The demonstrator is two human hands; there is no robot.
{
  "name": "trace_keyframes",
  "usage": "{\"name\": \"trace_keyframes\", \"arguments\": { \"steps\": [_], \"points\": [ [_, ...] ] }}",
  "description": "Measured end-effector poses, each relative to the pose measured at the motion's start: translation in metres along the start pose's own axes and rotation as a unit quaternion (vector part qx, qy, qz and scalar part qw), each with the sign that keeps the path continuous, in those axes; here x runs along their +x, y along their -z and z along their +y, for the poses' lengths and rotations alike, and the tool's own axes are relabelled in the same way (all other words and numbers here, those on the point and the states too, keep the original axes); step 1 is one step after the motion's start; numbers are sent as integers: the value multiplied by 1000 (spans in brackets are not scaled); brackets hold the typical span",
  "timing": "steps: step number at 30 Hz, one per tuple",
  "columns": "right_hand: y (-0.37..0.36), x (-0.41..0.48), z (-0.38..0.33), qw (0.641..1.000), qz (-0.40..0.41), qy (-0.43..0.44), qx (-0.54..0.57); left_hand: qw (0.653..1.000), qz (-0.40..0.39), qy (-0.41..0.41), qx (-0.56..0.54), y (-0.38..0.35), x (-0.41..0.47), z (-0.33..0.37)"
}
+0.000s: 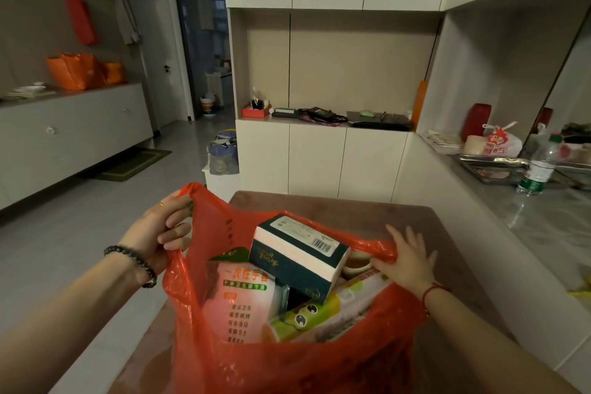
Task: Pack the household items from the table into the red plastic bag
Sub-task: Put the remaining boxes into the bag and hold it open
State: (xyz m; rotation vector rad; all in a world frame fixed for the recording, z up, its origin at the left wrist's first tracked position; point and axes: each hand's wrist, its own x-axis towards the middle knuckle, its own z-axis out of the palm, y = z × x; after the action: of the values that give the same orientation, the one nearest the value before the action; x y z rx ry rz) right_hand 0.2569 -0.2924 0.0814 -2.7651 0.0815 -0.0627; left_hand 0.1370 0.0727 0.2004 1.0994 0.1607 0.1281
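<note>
Left hand (pixel 166 227) grips red bag (pixel 287 368); right hand (pixel 409 259) spread on it; contents (pixel 297 253) half-hidden

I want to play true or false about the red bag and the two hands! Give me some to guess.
1. The left hand grips a handle of the red plastic bag. True.
2. The bag is empty. False: a tissue pack, a pink packet and more lie inside.
3. The right hand rests on the bag's rim with straight, spread fingers. True.
4. Both wrists are bare. False: a bead bracelet circles the left wrist and a red string the right.
</note>
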Motion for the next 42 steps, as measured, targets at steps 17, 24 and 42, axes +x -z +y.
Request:
{"name": "trace_keyframes", "arguments": {
  "steps": [17, 24, 42],
  "points": [
    [46, 28, 41, 995, 4, -17, -99, 999, 22, 21, 19, 3, -9, 6],
    [131, -10, 31, 977, -182, -70, 90, 997, 13, 33, 68, 2, -19, 13],
    [196, -70, -76, 966, -121, -50, 223, 931, -61, 169, 318, -19, -34, 32]
  ]
}}
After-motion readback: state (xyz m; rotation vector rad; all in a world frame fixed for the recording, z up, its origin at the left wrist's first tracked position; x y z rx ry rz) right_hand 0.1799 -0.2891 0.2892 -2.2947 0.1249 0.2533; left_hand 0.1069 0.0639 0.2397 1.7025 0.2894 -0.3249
